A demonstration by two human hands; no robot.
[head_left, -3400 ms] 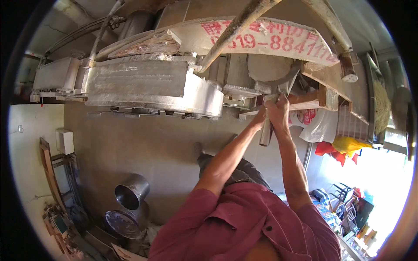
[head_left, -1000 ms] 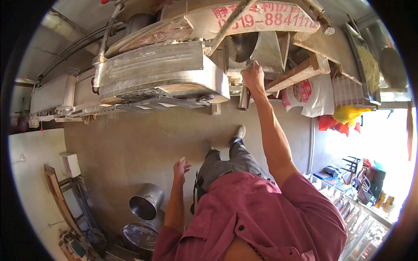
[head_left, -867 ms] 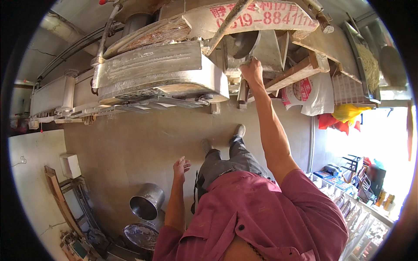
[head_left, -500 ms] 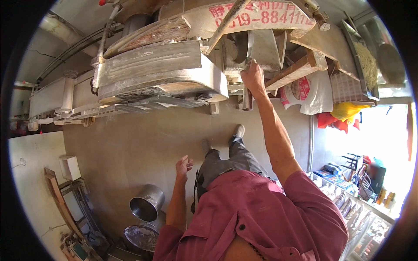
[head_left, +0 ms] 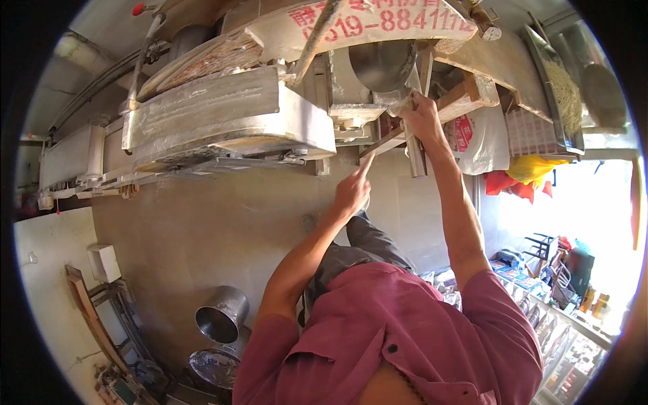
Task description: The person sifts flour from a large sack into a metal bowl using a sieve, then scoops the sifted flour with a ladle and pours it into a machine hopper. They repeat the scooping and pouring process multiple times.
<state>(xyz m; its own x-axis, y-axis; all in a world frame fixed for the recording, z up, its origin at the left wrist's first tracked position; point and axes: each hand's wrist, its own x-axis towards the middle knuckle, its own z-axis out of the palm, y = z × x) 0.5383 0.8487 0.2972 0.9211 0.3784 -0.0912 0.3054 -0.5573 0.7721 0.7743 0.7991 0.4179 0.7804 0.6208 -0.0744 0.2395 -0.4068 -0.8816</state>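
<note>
My right hand is closed at the lower right edge of a curved, shiny metal piece under the front of a flour-dusted machine. The exact spot it grips is partly hidden by my fingers. Lower and to the left is my left hand, holding nothing, its index finger stretched up and the other fingers loosely curled. That fingertip comes close to a slanting bar below the machine; whether it touches I cannot tell.
Above hangs a pale cloth with red print, crossed by a diagonal rod. A wooden beam and a white sack are to the right. On the floor at lower left stands a metal pot.
My right hand has moved right and the curved metal piece has shifted with it, showing more of its rounded inside. My left hand has risen from beside my leg toward the machine.
</note>
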